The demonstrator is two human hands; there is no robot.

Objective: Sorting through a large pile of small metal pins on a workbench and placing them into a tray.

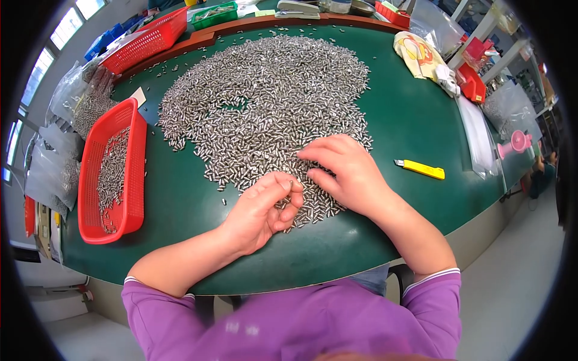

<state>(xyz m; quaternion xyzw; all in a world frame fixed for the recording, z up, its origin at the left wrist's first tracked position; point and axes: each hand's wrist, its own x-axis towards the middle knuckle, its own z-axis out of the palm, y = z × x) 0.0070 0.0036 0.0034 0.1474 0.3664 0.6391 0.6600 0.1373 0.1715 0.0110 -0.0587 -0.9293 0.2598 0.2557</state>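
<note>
A broad pile of small, silvery, pin-like metal pieces [271,90] covers the middle of the green table. At its near edge, my left hand [259,207] is closed in a pinch, with one small metal piece [292,183] showing between thumb and forefinger. My right hand [344,171] rests over the near right part of the pile. Its forefinger and thumb are apart, their tips close to the loose pieces, and I see nothing held between them. The undersides of its other fingers are hidden.
A red plastic basket [135,180] holding more metal pieces stands at the left, with filled clear bags [57,162] beyond it. On the right lies a yellow utility knife [423,169]. A patterned cloth [416,55] lies at the far right. Wooden edging [241,26] borders the back.
</note>
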